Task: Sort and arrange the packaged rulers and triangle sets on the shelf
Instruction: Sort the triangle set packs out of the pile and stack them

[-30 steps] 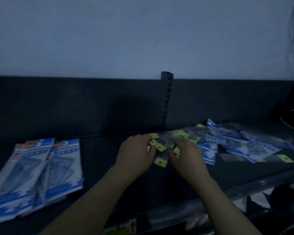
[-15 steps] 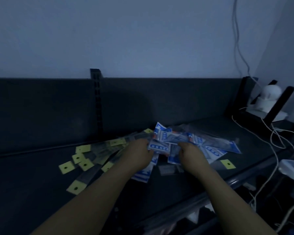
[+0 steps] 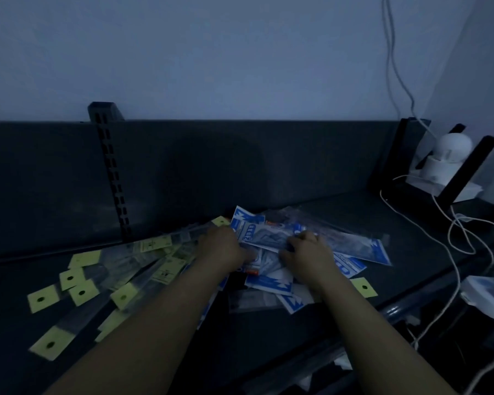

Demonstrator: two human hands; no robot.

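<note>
**A:** Item one, location?

**B:** Blue packets (image 3: 360, 249), triangle sets by the look of them; a loose overlapping heap on the shelf (image 3: 283, 346), centre-right, close to the back panel; none squared to another.

**A:** Hands?

**B:** Right hand (image 3: 305, 255): fingers curled over the top of the heap, thumb tucked at the near side, gripping the uppermost packets. Left hand (image 3: 223, 248): laid on the heap's left edge, thumb against it; fingers hidden beyond the knuckles, so I cannot tell whether it grips or merely presses.

**A:** Reason for that hold?

**B:** Judged: one hand on each side of the heap suits gathering slippery film packs into one stack; the heap sits between the wrists for that purpose.

**A:** Axis of the top packet?

**B:** Long axis roughly left to right, tilting nearer toward the right; one blue printed end points far-left, another shows at the right end.

**A:** Item two?

**B:** Ruler sleeves (image 3: 131, 283), clear, with yellow tags (image 3: 82, 292); fanned on the left of the shelf; long axes running near-left to far-right, converging toward the left hand; most tags at the near-left ends, a few at the far ends; unsorted.

**A:** Sundries?

**B:** Slotted upright (image 3: 111, 178) far left; white cables (image 3: 465, 240) trailing at the right, well apart from the heap.
</note>
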